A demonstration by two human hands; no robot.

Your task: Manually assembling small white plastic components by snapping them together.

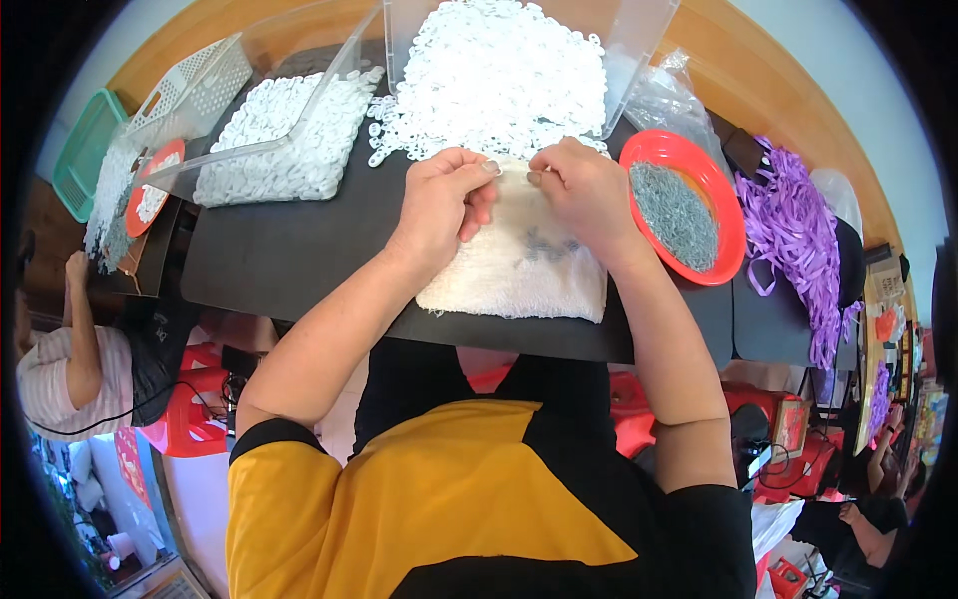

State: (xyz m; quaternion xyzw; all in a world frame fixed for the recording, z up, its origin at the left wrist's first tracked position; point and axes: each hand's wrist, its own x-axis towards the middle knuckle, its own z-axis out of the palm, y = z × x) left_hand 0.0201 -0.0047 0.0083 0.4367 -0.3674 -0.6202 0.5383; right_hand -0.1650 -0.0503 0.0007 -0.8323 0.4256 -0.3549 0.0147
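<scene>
On a dark worktop (289, 250), both hands (444, 195) (584, 190) pinched nearly shut over a white towel (519, 265), fingertips meeting on something too small to tell, white rings (499, 75) heaped just beyond, red dish (733, 215) of grey pins handy alongside.

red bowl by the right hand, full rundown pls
The round red plastic bowl is shallow with a wide, glossy rim. It sits upright on the black tabletop, beside the person's right hand and past the edge of the white towel. It holds a flat heap of small grey metal pieces, too small to identify. A crumpled clear plastic bag lies just behind its rim. Neither hand touches it.
</scene>
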